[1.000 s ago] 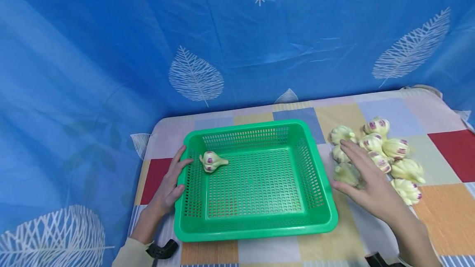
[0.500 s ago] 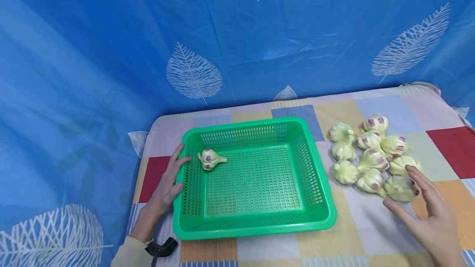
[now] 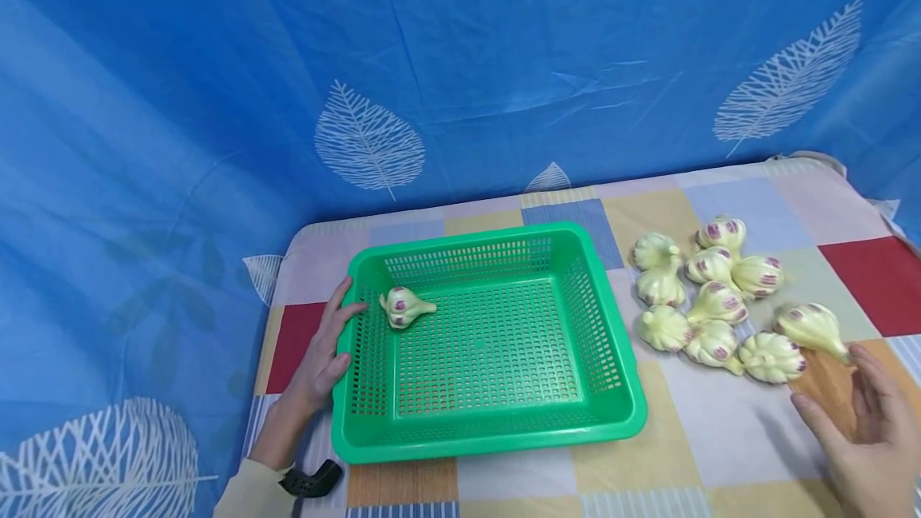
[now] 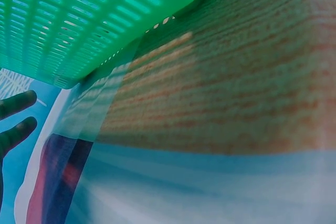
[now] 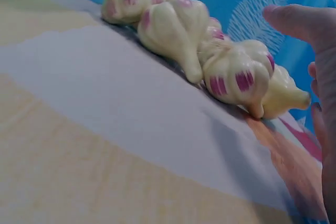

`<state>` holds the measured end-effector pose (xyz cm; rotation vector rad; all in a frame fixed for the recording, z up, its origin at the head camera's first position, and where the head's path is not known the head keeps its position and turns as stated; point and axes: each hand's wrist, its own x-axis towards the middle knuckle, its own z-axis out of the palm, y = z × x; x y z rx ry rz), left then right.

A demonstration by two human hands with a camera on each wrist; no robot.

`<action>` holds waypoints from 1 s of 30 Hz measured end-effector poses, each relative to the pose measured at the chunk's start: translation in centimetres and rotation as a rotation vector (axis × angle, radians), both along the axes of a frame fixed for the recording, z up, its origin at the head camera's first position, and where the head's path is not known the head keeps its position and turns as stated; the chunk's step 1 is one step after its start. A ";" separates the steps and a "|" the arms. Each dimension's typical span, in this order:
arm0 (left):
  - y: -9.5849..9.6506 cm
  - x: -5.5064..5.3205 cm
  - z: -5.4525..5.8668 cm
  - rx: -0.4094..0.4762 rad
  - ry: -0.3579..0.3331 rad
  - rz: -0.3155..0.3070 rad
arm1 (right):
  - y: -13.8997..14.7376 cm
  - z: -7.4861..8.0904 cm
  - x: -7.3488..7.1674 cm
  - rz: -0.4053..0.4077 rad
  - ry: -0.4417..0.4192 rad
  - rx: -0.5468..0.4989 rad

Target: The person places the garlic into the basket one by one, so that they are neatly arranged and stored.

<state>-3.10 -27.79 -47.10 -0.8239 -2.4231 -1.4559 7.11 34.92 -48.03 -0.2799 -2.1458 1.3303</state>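
Observation:
A green perforated plastic basket (image 3: 488,452) lies on the table with one garlic bulb (image 3: 405,308) inside, near its left wall. My left hand (image 3: 321,360) rests along the basket's left side, fingertips at the rim and fingers relaxed. In the left wrist view two fingers (image 4: 18,129) show beside the basket wall. My right hand (image 3: 867,430) is at the right, thumb and fingers apart. Its fingertips are right at the stem of the outermost garlic bulb (image 3: 811,328). Several more garlic bulbs (image 3: 718,302) lie bunched between the basket and that hand.
A patchwork cloth (image 3: 647,474) covers the table. Behind and to the left hangs a blue curtain (image 3: 504,78) with white leaf prints. A black wrist strap (image 3: 311,480) is on my left wrist.
My right hand has moved from the near side of the heap out to the right. The garlic bulbs there have shifted into a looser line, one drawn rightward. My left hand stays put.

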 end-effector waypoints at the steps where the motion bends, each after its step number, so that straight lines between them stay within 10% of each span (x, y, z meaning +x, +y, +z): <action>1: 0.0 0.0 0.0 0.001 0.000 0.001 | 0.2 -0.2 -0.1 0.019 0.046 -0.099; 6: -0.1 0.0 -0.1 0.010 0.007 0.003 | 1.6 -1.1 -0.9 0.071 0.241 -0.554; 11: -0.1 0.0 0.1 0.012 0.006 0.000 | 3.2 -1.5 -2.0 0.071 0.247 -0.604; 20: -0.1 0.1 0.1 0.025 -0.009 -0.003 | 5.1 -1.6 -4.4 -0.206 -0.315 -0.315; 30: 0.0 0.3 0.0 0.023 -0.026 -0.002 | 6.1 -1.8 -6.0 -0.234 -0.369 -0.196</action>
